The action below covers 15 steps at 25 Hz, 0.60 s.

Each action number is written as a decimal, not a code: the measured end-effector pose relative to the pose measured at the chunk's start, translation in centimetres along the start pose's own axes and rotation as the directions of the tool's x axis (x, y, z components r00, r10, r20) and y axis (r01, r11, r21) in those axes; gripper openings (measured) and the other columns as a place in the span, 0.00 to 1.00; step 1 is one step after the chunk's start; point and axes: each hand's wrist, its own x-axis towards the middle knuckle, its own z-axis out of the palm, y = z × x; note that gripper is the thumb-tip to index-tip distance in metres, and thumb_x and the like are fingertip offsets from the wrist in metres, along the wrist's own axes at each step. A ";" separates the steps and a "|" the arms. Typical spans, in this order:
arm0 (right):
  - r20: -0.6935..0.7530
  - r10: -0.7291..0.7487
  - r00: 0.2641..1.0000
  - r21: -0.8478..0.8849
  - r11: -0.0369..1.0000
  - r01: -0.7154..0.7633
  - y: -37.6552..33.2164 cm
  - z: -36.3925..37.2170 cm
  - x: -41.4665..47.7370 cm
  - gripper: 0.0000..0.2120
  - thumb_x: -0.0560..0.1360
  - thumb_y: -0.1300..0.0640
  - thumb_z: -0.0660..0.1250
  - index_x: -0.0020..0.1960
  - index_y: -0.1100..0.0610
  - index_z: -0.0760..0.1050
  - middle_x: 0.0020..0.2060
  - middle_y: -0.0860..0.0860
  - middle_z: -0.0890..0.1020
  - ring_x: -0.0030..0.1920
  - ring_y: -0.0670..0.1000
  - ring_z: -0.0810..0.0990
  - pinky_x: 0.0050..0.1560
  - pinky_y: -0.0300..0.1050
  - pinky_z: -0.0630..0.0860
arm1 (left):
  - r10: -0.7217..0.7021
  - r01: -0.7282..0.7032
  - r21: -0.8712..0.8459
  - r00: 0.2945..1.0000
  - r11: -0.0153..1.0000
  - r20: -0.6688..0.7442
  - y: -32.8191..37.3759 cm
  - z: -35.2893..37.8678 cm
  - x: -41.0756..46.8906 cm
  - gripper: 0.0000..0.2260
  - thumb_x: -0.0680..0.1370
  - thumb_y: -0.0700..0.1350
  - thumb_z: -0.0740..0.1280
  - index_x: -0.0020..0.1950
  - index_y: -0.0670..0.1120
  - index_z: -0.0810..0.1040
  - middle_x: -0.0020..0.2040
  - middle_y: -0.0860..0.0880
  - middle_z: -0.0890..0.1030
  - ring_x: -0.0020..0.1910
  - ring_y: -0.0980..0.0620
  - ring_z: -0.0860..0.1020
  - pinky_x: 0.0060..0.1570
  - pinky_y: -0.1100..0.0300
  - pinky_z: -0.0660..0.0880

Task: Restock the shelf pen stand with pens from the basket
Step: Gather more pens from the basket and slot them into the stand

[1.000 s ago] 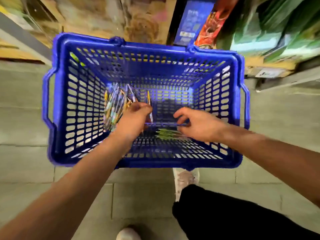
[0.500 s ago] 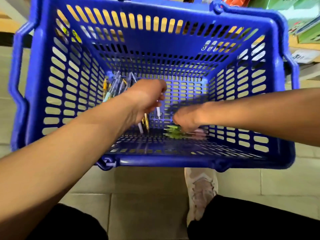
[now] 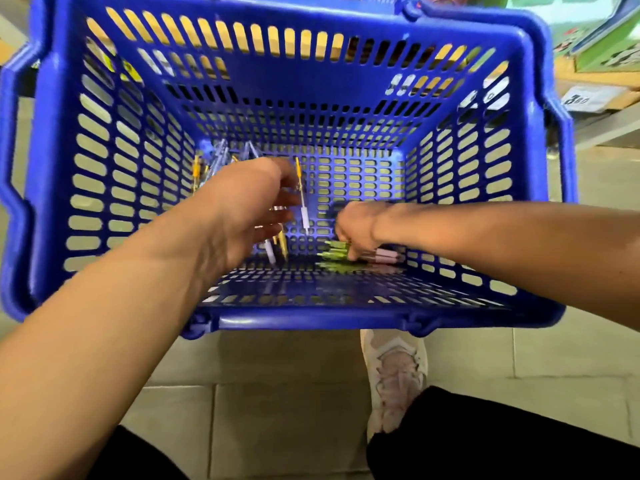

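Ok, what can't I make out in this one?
Head view only:
- Bundle of pens: count hidden behind the left hand, blurred.
- Right hand: fingertips hidden among green pens; grip unclear.
- Shelf label: print blurred, near the right edge.
- Pen stand: out of frame.

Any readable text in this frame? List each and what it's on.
"300" (blurred, unsure): on the white shelf tag, upper right.
Print on the boxes above that tag: too blurred to read.
basket and pens: no legible text.
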 end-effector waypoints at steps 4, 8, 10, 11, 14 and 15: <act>-0.039 0.042 0.998 0.043 0.998 -0.041 0.8 -1.2 0.2 0.22 0.79 0.45 0.67 0.65 0.59 0.77 0.54 0.51 0.81 0.53 0.52 0.79 0.55 0.48 0.78 | 0.091 -0.091 0.021 0.996 0.996 0.003 0.9 -0.6 2.1 0.07 0.81 0.43 0.62 0.43 0.47 0.77 0.46 0.45 0.82 0.44 0.47 0.77 0.41 0.58 0.71; -0.182 -0.038 0.982 0.565 0.814 0.136 0.1 -4.8 -0.7 0.13 0.79 0.49 0.69 0.56 0.57 0.81 0.49 0.53 0.86 0.49 0.50 0.85 0.57 0.47 0.81 | 0.053 -0.051 0.053 0.998 0.997 -0.046 -0.1 -2.1 3.3 0.06 0.83 0.45 0.63 0.53 0.46 0.78 0.53 0.45 0.81 0.49 0.47 0.78 0.45 0.57 0.73; -0.303 -0.053 0.951 0.860 0.414 0.297 -1.1 -6.1 -0.8 0.08 0.75 0.55 0.74 0.51 0.58 0.82 0.45 0.55 0.87 0.44 0.48 0.87 0.50 0.41 0.83 | 0.003 -0.003 0.067 1.000 0.998 -0.006 -0.7 -2.4 3.9 0.08 0.84 0.49 0.62 0.58 0.47 0.78 0.54 0.46 0.79 0.51 0.46 0.76 0.52 0.54 0.74; -0.351 -0.065 0.934 0.901 0.247 0.356 -1.8 -6.6 -0.9 0.06 0.75 0.58 0.75 0.50 0.59 0.82 0.43 0.55 0.87 0.43 0.48 0.87 0.48 0.39 0.83 | -0.027 0.025 0.050 0.999 0.998 0.044 -0.9 -2.4 4.1 0.09 0.85 0.51 0.62 0.58 0.48 0.78 0.53 0.46 0.79 0.52 0.46 0.76 0.55 0.52 0.74; -0.390 -0.194 0.900 0.921 -0.068 0.384 -2.9 -7.6 -1.0 0.08 0.76 0.68 0.71 0.52 0.59 0.82 0.45 0.54 0.87 0.50 0.50 0.86 0.50 0.38 0.82 | -0.078 0.083 -0.042 0.991 0.996 0.111 -1.3 -2.5 4.4 0.11 0.86 0.52 0.59 0.59 0.48 0.77 0.50 0.45 0.83 0.46 0.45 0.84 0.50 0.50 0.81; -0.367 -0.221 0.903 0.930 -0.104 0.353 -2.6 -7.5 -0.8 0.09 0.76 0.68 0.70 0.53 0.58 0.81 0.47 0.54 0.87 0.52 0.50 0.86 0.53 0.40 0.81 | -0.076 0.080 -0.046 0.994 0.996 0.084 -1.3 -2.6 4.5 0.11 0.87 0.51 0.58 0.61 0.47 0.75 0.49 0.44 0.84 0.40 0.47 0.85 0.41 0.53 0.82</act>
